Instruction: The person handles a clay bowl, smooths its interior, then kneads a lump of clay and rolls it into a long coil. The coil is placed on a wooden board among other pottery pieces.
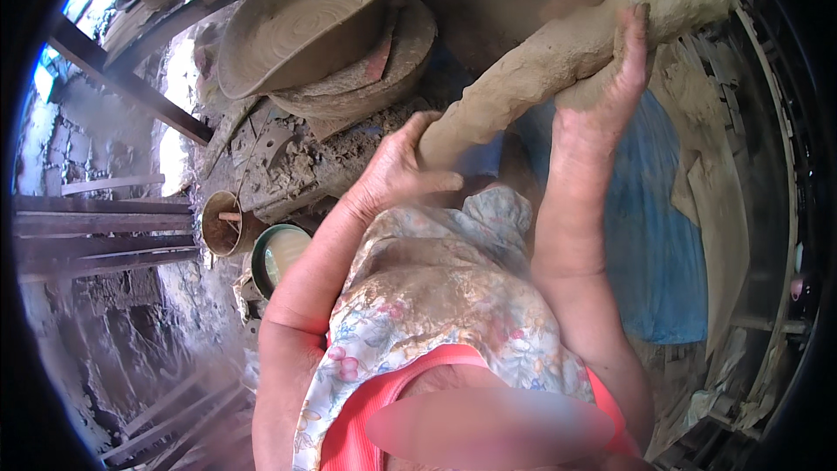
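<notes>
A long, thick clay roll [558,57] is held up in front of me, slanting from its near left end to its far right end. My left hand [397,166] grips the lower left end, with the thumb sticking out toward the right. My right hand [610,83] is closed around the roll's far half, palm beneath and fingers up over its side. To the left of the roll, a wide clay basin [305,26] with one side dipping low rests on a round clay-smeared wheel [397,61]; neither hand touches it.
Clay scraps [323,157] cover the surface below the wheel. A small pot [218,235] with a stick across it and a green bucket [261,266] of cloudy liquid stand at left. Blue sheeting [663,235] lies at right. Wooden slats [105,225] line the left side.
</notes>
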Motion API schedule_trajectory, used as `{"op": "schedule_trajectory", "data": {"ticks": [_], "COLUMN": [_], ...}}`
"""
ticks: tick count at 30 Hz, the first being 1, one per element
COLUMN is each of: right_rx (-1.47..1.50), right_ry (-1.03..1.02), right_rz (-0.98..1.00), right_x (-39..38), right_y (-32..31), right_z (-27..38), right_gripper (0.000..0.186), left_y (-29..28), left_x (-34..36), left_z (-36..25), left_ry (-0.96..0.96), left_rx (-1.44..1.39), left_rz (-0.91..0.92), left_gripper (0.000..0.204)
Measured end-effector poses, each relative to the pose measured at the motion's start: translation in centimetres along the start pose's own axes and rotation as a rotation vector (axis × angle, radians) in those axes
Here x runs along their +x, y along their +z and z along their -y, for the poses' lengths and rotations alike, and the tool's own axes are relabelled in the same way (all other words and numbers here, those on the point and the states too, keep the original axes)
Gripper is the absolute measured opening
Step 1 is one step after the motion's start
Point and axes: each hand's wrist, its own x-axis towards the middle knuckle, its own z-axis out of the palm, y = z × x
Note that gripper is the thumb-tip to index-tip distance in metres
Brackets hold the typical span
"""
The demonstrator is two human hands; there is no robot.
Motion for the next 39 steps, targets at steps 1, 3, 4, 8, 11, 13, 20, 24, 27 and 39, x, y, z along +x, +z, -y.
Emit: {"op": "schedule_trajectory", "data": {"ticks": [1,3,4,8,11,13,20,24,27,39], "right_rx": [0.012,0.08,0.115,0.354,0.269,0.39,0.473,0.42,0.482,0.371], "right_ry": [-0.025,0.024,0.049,-0.007,0.033,0.109,0.205,0.234,0.245,0.18], "right_rz": [0.013,0.102,0.146,0.252,0.301,0.27,0.204,0.164,0.145,0.242], "right_x": [0.1,0.5,0.7,1.7,2.4,2.8,4.1,4.5,4.8,5.4], "right_y": [-0.3,-1.0,-1.2,-1.3,-0.3,0.7,2.7,2.7,2.8,2.0], "right_z": [-0.4,-1.3,-1.8,-4.0,-5.6,-6.8,-9.6,-10.3,-10.8,-11.8], "right_gripper": [0.052,0.055,0.056,0.052,0.062,0.048,0.041,0.037,0.038,0.036], "left_y": [-0.7,-2.2,-3.0,-7.3,-10.7,-12.7,-15.1,-14.6,-14.6,-13.4], "left_x": [0.0,0.1,0.1,0.6,1.7,2.7,5.7,6.5,6.8,9.3], "left_z": [-0.4,-1.2,-1.7,-3.2,-3.8,-3.8,-3.0,-3.0,-3.7,-4.6], "left_ry": [-0.022,0.047,0.061,0.281,0.261,0.27,0.071,-0.091,-0.198,-0.146], "left_rx": [0.078,0.346,0.525,1.03,1.176,1.163,1.198,1.28,1.333,1.387], "left_rz": [-0.034,-0.142,-0.207,-0.439,-0.492,-0.445,-0.347,-0.432,-0.399,-0.351], "left_gripper": [0.073,0.043,0.034,0.047,0.049,0.044,0.033,0.034,0.038,0.046]}}
